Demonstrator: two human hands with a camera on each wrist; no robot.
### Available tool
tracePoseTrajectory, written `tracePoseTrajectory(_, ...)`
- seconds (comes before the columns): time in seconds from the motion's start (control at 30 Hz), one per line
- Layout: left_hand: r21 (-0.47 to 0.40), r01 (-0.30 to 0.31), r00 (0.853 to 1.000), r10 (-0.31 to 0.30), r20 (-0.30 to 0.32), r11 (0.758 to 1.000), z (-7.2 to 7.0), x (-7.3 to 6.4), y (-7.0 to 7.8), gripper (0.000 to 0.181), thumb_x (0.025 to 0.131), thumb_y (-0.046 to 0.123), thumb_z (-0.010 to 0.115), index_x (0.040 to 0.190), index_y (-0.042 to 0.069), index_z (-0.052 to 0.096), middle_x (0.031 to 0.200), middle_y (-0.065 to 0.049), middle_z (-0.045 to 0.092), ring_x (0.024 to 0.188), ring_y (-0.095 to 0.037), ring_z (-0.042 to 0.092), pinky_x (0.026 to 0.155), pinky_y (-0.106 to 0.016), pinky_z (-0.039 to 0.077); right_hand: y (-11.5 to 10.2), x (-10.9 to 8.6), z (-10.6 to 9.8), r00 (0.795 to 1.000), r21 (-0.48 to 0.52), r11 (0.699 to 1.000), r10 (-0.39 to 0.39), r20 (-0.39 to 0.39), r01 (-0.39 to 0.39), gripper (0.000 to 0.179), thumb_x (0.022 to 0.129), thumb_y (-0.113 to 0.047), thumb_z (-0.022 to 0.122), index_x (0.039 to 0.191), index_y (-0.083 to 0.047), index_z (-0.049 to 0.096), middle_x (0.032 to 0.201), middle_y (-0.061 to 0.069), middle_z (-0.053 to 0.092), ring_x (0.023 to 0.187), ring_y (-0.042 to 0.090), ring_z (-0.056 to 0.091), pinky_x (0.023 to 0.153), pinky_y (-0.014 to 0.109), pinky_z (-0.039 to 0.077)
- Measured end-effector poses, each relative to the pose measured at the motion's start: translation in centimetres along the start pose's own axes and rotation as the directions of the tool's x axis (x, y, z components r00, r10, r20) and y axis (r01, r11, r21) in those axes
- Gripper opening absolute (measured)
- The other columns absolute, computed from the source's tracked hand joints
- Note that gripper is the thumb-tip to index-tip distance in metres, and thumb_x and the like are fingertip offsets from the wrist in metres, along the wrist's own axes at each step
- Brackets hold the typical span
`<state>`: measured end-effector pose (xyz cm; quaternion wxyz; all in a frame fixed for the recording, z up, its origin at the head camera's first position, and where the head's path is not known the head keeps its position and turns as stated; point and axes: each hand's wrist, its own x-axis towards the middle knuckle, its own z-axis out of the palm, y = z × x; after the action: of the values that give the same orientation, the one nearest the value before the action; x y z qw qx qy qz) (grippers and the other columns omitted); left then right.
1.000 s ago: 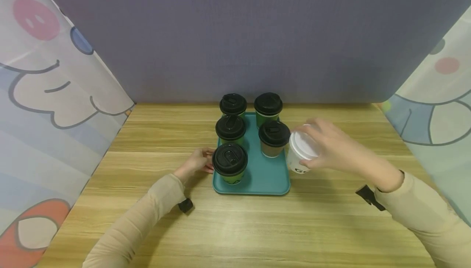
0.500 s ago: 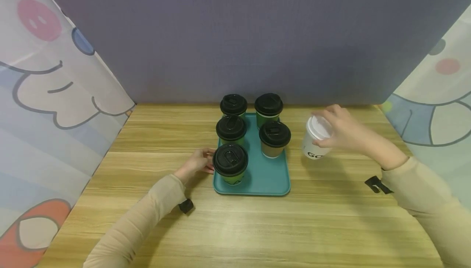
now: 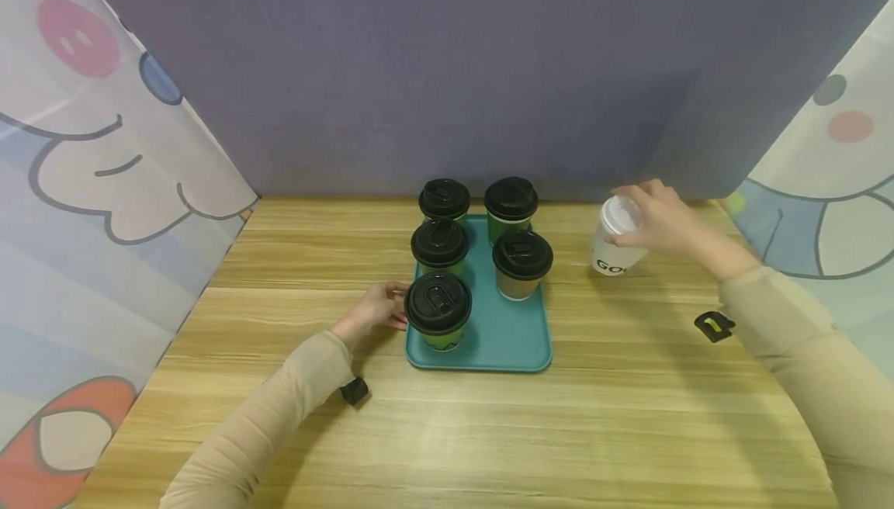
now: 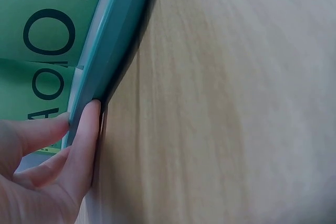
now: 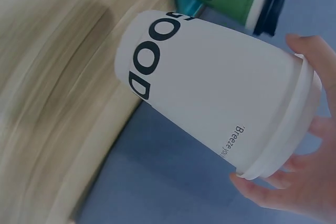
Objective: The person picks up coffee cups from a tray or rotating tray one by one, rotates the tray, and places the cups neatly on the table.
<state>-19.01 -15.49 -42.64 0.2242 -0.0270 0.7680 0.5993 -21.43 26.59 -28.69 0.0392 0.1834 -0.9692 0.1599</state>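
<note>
My right hand grips a white paper cup by its white lid, right of the tray near the back. In the right wrist view the fingertips hook round the lid's rim, and "GOOD" is printed low on the cup. Whether the cup's base touches the table cannot be told. My left hand is at the left edge of a teal tray. The left wrist view has the thumb and a finger of that hand pinching the tray's edge, beside a green cup.
Black-lidded cups stand on the tray: a front green cup, more green ones behind it, and a brown cup on the right. A grey partition rises behind the wooden table. Patterned curtains flank it.
My right hand has carried the white cup from beside the tray's right edge to the right and back. My left hand, the tray and its cups have stayed in place.
</note>
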Motion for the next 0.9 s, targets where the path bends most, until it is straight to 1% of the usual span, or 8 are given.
tracePoseTrajectory(0.1,0.006,0.004,1.000,-0.004,0.002,1.000,0.0,0.0,0.0,0.043,0.083,-0.008,0.051,0.124,-0.009,0.040,0.079,-0.011,0.056,0.053,-0.012,0.054,0.054,-0.028,0.056,1.0,0.4,0.0,1.000,-0.001,1.000,0.026,0.007,-0.026,0.070,0.067,-0.025,0.074,0.122,0.005,0.040,0.110,0.038,0.034,0.096,0.052,0.035,0.066,0.057,0.043)
tracePoseTrajectory(0.27,0.007,0.006,1.000,-0.006,-0.002,1.000,0.0,0.0,-0.1,0.043,0.083,-0.007,0.052,0.124,-0.009,0.039,0.080,-0.011,0.056,0.053,-0.012,0.054,0.054,-0.028,0.056,2.7,1.0,0.0,0.998,-0.017,0.998,0.057,-0.003,-0.057,0.070,0.069,-0.026,0.071,0.121,0.007,0.039,0.107,0.039,0.033,0.094,0.054,0.034,0.064,0.058,0.043)
tracePoseTrajectory(0.47,0.000,0.012,1.000,-0.012,-0.017,1.000,0.0,0.3,-0.3,0.043,0.082,-0.009,0.052,0.124,-0.009,0.040,0.080,-0.012,0.055,0.052,-0.012,0.054,0.053,-0.028,0.056,4.9,1.6,0.1,0.994,-0.027,0.993,0.111,0.000,-0.111,0.072,0.072,-0.033,0.068,0.122,0.008,0.036,0.109,0.041,0.031,0.094,0.053,0.033,0.064,0.059,0.041)
tracePoseTrajectory(0.63,-0.008,0.019,1.000,-0.019,-0.023,1.000,0.0,0.4,-0.4,0.044,0.081,-0.011,0.051,0.124,-0.009,0.041,0.081,-0.012,0.056,0.051,-0.013,0.054,0.052,-0.028,0.056,6.4,1.9,0.2,0.986,-0.022,0.985,0.169,0.004,-0.169,0.076,0.073,-0.038,0.067,0.123,0.009,0.033,0.107,0.041,0.030,0.092,0.051,0.033,0.063,0.061,0.040)
tracePoseTrajectory(0.77,0.000,0.013,1.000,-0.013,-0.016,1.000,0.0,0.3,-0.3,0.044,0.082,-0.011,0.051,0.125,-0.009,0.040,0.082,-0.012,0.057,0.052,-0.012,0.054,0.053,-0.028,0.056,7.6,2.1,0.1,0.977,-0.006,0.977,0.213,0.014,-0.213,0.081,0.074,-0.039,0.066,0.125,0.011,0.029,0.109,0.044,0.027,0.093,0.054,0.031,0.066,0.065,0.037)
tracePoseTrajectory(0.9,0.000,0.012,1.000,-0.012,-0.011,1.000,0.1,0.1,-0.1,0.045,0.082,-0.010,0.051,0.125,-0.009,0.039,0.082,-0.012,0.056,0.052,-0.012,0.054,0.053,-0.027,0.056,8.6,2.2,0.2,0.968,0.008,0.969,0.249,0.013,-0.249,0.081,0.075,-0.038,0.065,0.126,0.012,0.028,0.110,0.044,0.026,0.096,0.056,0.028,0.067,0.066,0.036)
